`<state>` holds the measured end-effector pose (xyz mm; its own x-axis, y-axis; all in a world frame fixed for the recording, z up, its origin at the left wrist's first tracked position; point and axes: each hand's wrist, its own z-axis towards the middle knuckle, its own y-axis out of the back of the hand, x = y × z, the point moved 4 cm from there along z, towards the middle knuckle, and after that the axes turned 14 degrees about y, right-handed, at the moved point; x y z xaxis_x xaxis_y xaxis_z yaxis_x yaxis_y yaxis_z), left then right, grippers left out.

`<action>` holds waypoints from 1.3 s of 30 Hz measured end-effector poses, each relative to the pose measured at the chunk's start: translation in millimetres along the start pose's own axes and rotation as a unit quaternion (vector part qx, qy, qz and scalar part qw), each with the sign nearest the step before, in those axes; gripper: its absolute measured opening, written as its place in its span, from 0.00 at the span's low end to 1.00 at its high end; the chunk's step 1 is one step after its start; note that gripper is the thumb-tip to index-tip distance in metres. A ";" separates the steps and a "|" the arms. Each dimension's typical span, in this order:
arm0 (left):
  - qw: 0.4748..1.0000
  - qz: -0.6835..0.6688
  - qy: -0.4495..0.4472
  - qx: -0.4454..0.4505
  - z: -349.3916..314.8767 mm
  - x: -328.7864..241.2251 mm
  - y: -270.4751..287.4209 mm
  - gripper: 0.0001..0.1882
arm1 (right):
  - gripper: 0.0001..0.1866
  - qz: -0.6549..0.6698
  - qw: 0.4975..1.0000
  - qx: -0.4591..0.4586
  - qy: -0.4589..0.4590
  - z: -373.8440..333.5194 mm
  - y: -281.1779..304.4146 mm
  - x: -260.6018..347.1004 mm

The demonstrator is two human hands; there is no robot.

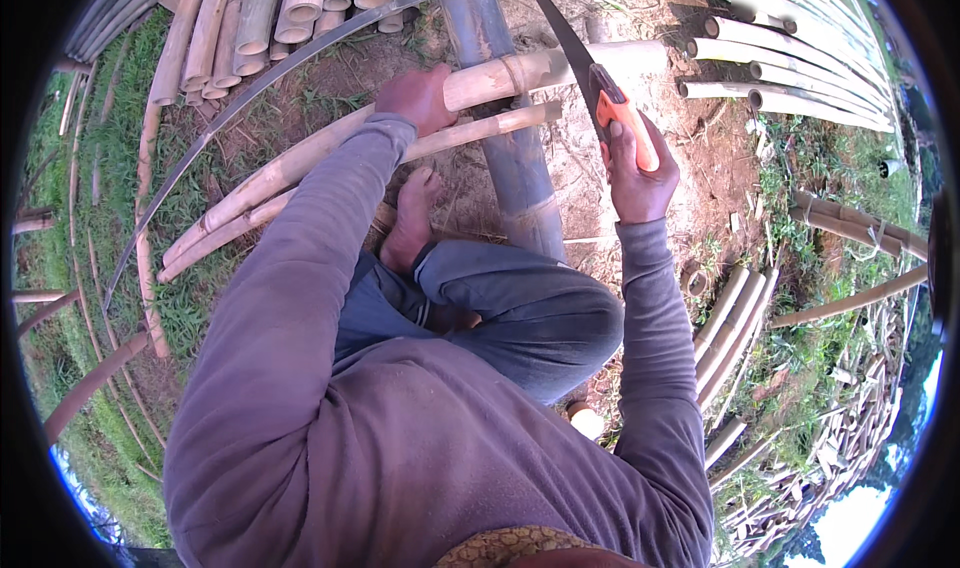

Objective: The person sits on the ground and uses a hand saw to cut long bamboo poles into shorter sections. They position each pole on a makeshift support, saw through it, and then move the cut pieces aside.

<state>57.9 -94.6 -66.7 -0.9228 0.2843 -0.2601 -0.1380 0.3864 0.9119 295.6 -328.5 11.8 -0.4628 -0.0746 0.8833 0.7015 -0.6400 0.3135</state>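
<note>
My left hand (415,100) is wrapped round a thick, pale bamboo pole (495,83), pressing from above. The pole lies across a thicker grey bamboo log (520,193), and a thinner bamboo pole (485,130) rests alongside it on the near side. In my right hand (642,168) is a handsaw (570,43), gripped by its orange handle. Its dark blade crosses the thick pole to the right of the log; whether the teeth are in the bamboo I cannot tell. My bare foot (412,213) is beside the log, below the thinner pole.
Bamboo poles (265,13) are stacked at the far left, and more poles (790,63) lie at the far right. A long, thin grey strip (235,118) arcs across the left. Short bamboo lengths (735,328) lie near my right arm, with a heap of bamboo scraps (830,458) beyond.
</note>
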 end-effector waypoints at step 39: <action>0.980 -0.074 -0.083 0.165 43.3 22.7 -12.1 0.41 | 0.25 -0.003 1.000 -0.014 0.008 -123.6 71.4 76.1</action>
<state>54.2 -54.9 -97.3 -0.8265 0.3317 -0.4549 -0.1167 0.6894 0.7149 243.5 -474.3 58.3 -0.4758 -0.0835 0.8756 0.6839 -0.6611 0.3086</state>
